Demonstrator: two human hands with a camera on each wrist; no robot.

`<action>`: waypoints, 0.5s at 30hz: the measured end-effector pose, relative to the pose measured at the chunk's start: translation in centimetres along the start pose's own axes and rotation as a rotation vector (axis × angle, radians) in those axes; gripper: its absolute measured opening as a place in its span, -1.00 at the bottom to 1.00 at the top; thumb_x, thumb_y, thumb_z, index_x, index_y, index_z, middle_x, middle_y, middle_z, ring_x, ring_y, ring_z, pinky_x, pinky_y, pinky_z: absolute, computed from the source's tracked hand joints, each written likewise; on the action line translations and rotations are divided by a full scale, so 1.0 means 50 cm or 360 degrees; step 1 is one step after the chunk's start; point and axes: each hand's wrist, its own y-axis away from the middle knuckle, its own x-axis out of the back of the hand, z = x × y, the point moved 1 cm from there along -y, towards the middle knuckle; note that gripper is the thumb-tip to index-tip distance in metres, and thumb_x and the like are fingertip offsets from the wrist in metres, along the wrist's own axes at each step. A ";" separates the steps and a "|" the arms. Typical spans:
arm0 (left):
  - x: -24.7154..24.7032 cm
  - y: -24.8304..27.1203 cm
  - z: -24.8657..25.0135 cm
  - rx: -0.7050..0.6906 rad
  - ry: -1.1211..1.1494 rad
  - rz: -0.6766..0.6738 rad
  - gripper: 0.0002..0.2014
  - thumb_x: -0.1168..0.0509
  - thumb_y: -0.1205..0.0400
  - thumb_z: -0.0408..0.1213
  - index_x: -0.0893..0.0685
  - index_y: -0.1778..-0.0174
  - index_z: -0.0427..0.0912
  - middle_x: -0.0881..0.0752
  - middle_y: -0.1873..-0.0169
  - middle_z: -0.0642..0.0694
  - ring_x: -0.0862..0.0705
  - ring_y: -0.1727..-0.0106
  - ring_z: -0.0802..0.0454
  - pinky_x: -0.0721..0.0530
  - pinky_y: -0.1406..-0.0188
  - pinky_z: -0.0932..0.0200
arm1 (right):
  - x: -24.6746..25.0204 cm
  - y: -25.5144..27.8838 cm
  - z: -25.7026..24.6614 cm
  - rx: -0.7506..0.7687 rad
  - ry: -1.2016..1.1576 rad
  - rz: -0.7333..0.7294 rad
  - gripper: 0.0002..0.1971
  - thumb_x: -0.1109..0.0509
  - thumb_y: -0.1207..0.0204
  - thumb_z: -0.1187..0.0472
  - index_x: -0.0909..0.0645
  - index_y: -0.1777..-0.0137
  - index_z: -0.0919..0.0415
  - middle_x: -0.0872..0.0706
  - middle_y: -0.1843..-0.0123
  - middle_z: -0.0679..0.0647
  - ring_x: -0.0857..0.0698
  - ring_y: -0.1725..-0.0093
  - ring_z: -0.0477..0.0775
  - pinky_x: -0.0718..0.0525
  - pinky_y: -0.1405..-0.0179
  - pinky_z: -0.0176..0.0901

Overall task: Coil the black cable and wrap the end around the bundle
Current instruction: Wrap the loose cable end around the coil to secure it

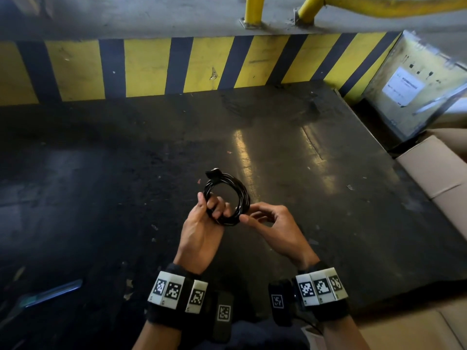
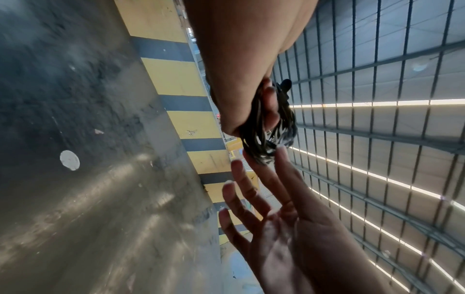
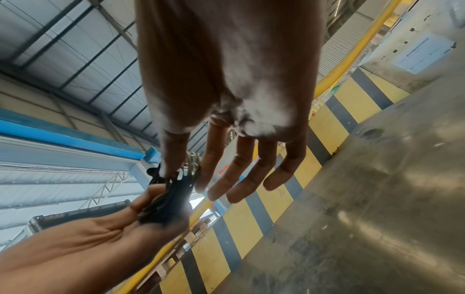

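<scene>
The black cable (image 1: 235, 193) is wound into a small round coil, with its plug (image 1: 213, 173) sticking out at the top. My left hand (image 1: 214, 208) grips the coil's lower left side, fingers curled through the loop, held above the dark floor. My right hand (image 1: 249, 214) meets the coil's lower right edge and pinches it lightly between thumb and forefinger, the other fingers spread. In the left wrist view the coil (image 2: 264, 139) hangs from my left hand (image 2: 271, 111) with the right hand's fingertips (image 2: 280, 151) at its end. In the right wrist view the thumb lies on the coil (image 3: 176, 191).
A dark, scuffed metal floor plate (image 1: 278, 152) lies below my hands. A yellow and black striped kerb (image 1: 177, 66) runs along the far side, with yellow rail posts (image 1: 254, 11) above it. Cardboard boxes (image 1: 434, 168) and a metal cabinet (image 1: 409, 82) stand at the right.
</scene>
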 end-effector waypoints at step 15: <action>-0.001 0.011 -0.041 -0.0226 -0.1081 0.0320 -0.53 0.01 -0.72 0.25 -0.72 -0.21 0.16 -0.63 -0.43 -0.09 -0.47 -0.54 -0.04 -0.25 -0.65 -0.26 | -0.031 -0.032 -0.027 0.0051 -0.0654 0.0415 -0.76 -0.34 -0.72 0.31 -0.70 -0.31 0.11 -0.90 -0.02 0.11 -0.85 -0.19 0.11 -0.74 -0.32 -0.01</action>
